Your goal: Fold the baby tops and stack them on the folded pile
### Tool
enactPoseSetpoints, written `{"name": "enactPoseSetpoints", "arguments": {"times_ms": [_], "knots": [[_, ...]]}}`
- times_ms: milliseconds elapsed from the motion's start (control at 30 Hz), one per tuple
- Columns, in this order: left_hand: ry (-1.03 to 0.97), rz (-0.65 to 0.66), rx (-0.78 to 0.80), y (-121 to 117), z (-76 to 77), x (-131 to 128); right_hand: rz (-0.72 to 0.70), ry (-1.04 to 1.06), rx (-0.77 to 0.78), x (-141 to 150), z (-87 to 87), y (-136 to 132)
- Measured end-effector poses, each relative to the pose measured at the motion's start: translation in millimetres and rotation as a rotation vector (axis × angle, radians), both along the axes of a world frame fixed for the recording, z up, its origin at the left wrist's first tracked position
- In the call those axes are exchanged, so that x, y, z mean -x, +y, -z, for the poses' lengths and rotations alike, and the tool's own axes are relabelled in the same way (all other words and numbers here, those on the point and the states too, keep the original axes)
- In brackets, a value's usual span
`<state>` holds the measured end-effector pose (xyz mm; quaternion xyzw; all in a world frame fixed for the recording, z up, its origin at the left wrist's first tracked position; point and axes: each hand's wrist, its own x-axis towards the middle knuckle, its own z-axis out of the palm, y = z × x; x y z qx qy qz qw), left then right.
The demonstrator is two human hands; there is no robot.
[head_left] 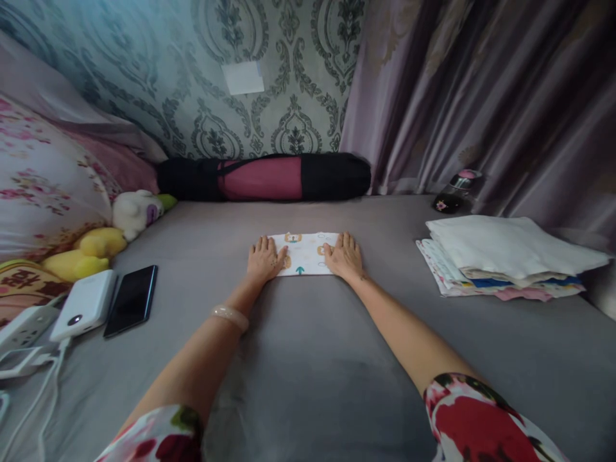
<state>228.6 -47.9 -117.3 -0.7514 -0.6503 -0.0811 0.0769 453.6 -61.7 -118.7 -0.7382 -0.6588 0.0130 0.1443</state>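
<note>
A folded white cloth (pixel 308 255) with small printed figures, one of them a teal arrow, lies flat on the grey bed sheet (pixel 308 359) in front of me. My left hand (pixel 264 259) rests on its left end, palm down, fingers stretched out and pointing away. On the right end lies my right hand (pixel 345 256), likewise flat with the thumb spread inward. Both palms cover the cloth's ends, so those edges are partly hidden. Neither hand grips it.
To the right sits a stack of folded cloths (pixel 514 250), with a dark bottle (pixel 455 192) behind. A long black and pink bag (pixel 264 178) lies along the wall. At left are a phone (pixel 131 300), a white power bank (pixel 84 305), a power strip (pixel 26 327) and plush toys (pixel 137 213).
</note>
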Motion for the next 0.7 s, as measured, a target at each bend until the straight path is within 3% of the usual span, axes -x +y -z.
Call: {"name": "enactPoseSetpoints", "arguments": {"times_ms": [200,300,433,700], "knots": [[-0.04,0.028,0.119,5.1,-9.1,8.4,-0.045,0.014,0.09,-8.7,-10.3,1.0],[-0.018,0.073,0.028,7.0,-11.3,13.8,-0.154,-0.016,0.063,-16.8,-15.5,2.5],[-0.002,0.121,0.042,5.7,-6.3,14.2,-0.272,-0.065,0.047,-21.0,-11.1,4.7],[0.006,0.102,0.149,1.8,-3.9,9.4,-0.294,-0.075,0.071,-20.5,-2.5,6.2]]}}
